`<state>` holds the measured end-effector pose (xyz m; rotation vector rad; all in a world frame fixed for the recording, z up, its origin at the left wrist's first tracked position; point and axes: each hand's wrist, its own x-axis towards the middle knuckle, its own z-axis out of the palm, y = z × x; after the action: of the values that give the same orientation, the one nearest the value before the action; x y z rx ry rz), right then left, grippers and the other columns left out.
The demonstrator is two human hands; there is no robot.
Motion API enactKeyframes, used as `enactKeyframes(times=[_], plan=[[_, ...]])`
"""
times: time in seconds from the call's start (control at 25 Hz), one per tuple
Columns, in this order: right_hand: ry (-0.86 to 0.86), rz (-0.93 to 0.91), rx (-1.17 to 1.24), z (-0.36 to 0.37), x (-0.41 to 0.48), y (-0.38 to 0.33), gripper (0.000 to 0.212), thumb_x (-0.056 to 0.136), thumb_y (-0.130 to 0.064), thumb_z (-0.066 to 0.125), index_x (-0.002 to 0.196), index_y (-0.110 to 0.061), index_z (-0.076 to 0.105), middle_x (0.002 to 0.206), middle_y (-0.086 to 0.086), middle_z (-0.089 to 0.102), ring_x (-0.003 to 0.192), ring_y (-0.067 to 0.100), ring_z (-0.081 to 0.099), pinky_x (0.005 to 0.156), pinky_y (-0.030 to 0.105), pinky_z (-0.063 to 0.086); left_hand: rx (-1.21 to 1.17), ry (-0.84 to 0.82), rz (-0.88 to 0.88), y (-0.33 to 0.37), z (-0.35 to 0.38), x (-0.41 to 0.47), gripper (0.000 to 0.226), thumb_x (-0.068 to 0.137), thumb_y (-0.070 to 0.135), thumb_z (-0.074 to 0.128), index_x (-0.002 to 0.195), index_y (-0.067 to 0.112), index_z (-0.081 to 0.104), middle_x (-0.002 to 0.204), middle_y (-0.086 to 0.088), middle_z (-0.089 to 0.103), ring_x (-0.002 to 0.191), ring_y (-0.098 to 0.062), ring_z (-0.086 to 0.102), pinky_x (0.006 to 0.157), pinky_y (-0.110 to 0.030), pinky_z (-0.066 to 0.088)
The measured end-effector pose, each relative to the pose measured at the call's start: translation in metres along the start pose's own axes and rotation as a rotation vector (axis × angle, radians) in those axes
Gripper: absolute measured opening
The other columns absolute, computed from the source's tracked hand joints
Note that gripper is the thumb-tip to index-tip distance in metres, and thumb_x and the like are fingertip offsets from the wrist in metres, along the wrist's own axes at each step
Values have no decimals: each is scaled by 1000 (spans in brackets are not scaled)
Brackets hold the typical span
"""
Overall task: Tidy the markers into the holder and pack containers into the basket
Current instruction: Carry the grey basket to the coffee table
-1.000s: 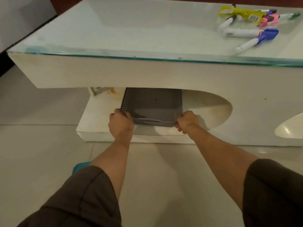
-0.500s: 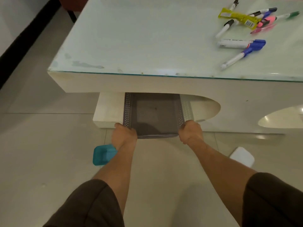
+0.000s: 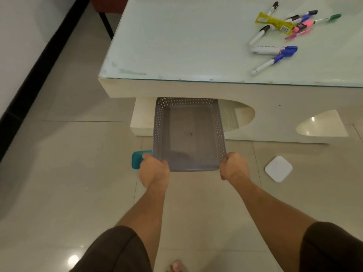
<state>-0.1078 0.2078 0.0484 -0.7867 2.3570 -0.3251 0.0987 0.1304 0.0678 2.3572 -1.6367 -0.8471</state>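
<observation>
A grey perforated plastic basket (image 3: 188, 132) is held level over the floor, its far end still under the table's edge. My left hand (image 3: 154, 169) grips its near left corner and my right hand (image 3: 232, 165) grips its near right corner. The basket looks empty. On the floor a teal container (image 3: 136, 159) lies beside my left hand, partly hidden by it. A white square container (image 3: 278, 168) lies on the floor to the right. Several markers (image 3: 275, 50) and a yellow packet (image 3: 275, 23) are scattered on the glass tabletop at the far right.
The low white table (image 3: 196, 89) with a glass top stands ahead, with a lower shelf (image 3: 143, 116) and oval cut-outs in its front. Tiled floor surrounds me. A dark skirting runs along the left wall. My bare toes (image 3: 177, 266) show at the bottom.
Both hands have pulled the basket out from the lower shelf toward me, over the floor. The view has risen, so both floor containers are now in sight.
</observation>
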Motion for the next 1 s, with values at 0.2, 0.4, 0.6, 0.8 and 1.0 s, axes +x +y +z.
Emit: enactKeyframes(times=[0.2,0.4,0.6,0.8,1.0], plan=[[-7,-1,3,-24,-80,21,27,97,-12,42,85,-6,66,70,13,72,55,23,70,52,27,53,-4,1,6,-28,-42,-73,31,91,15,59,117,0,49,112,-21,65,103,-40,63,72,-37,44],[-18,-29,-41,-96,-171,27,19,94,-6,46,85,-5,62,74,12,73,59,24,72,59,32,59,-4,33,61,-25,-115,-166,31,93,18,57,118,0,51,110,-22,66,100,-41,65,75,-40,48],[14,-65,-24,-186,-235,-12,19,95,-8,47,87,-5,64,77,12,73,58,23,70,48,27,52,-68,104,92,18,-210,-220,26,91,15,55,114,2,52,109,-23,65,102,-42,64,79,-43,50],[142,-126,97,-274,-240,-78,21,88,-12,50,86,-2,68,79,17,73,69,31,73,67,36,61,-109,167,182,94,-290,-220,24,93,18,54,111,3,52,109,-20,65,101,-40,63,73,-38,44],[157,-145,129,-318,-194,-133,12,89,-5,56,87,-1,66,79,15,74,71,32,74,75,40,63,-100,191,273,157,-316,-174,21,95,18,50,111,3,49,102,-17,65,93,-38,63,66,-36,38]])
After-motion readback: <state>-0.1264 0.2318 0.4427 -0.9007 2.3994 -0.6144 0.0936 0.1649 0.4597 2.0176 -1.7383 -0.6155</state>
